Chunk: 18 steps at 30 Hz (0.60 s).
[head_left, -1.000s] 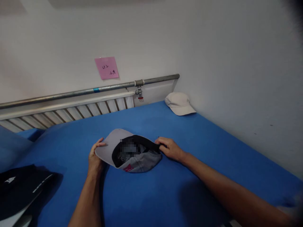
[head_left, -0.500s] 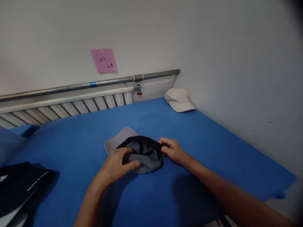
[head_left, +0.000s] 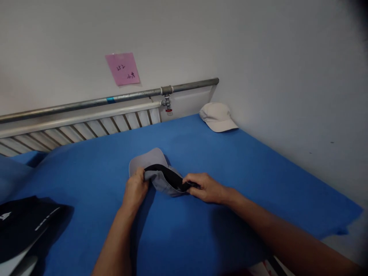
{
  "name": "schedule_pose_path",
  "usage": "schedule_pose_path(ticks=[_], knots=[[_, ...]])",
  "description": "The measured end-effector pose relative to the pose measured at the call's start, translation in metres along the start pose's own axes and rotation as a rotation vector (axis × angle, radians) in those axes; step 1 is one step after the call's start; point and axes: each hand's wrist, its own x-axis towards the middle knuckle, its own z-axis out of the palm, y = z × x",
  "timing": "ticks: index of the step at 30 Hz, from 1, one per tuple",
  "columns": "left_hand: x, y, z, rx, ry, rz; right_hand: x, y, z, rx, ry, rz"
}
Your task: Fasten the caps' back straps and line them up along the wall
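A grey baseball cap with a black inner band lies on its side on the blue sheet, its brim pointing to the far left and its opening squeezed narrow. My left hand is closed on the cap's near edge, close to the brim. At the other end, my right hand pinches the back of the cap by its band. Most of the cap's inside is hidden by the folded-in side.
A cream cap rests in the far corner by the wall. Dark caps with pale ones beneath are stacked at the left. Behind the blue surface run a radiator and a metal pipe; a pink note hangs above.
My left hand has moved from hovering open over the cap to gripping its edge by the brim. The cap's opening has narrowed, and my right hand has shifted slightly left with the band.
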Motion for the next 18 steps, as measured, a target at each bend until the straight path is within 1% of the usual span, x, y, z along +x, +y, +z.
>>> schedule_pose_path(ticks=[1, 2, 3, 5, 7, 9, 10, 13, 15, 18], knots=[[0.001, 0.000, -0.001, 0.023, 0.018, 0.021, 0.000, -0.002, 0.002, 0.037, -0.013, 0.029], [0.001, 0.001, -0.002, 0.047, -0.001, 0.040, 0.000, -0.005, 0.003, 0.082, -0.024, 0.052], [0.000, 0.002, -0.004, 0.071, -0.048, 0.057, 0.000, -0.007, 0.004, 0.135, -0.031, 0.078], [-0.007, 0.006, -0.011, 0.125, -0.219, 0.074, 0.000, -0.009, 0.005, 0.261, -0.046, 0.160], [-0.016, 0.012, -0.019, 0.137, -0.392, 0.048, 0.000, -0.010, 0.002, 0.402, -0.053, 0.260], [-0.023, 0.019, -0.028, 0.127, -0.500, 0.020, 0.001, -0.009, -0.003, 0.528, -0.058, 0.333], [-0.025, 0.022, -0.033, 0.126, -0.540, 0.028, 0.001, -0.008, -0.006, 0.581, -0.060, 0.345], [-0.027, 0.029, -0.045, 0.123, -0.641, 0.091, 0.002, -0.002, -0.013, 0.749, -0.094, 0.322], [-0.026, 0.029, -0.051, 0.100, -0.702, 0.079, 0.001, 0.002, -0.016, 0.896, -0.119, 0.275], [-0.026, 0.026, -0.057, 0.027, -0.694, 0.051, -0.002, 0.002, -0.022, 1.097, -0.158, 0.219]])
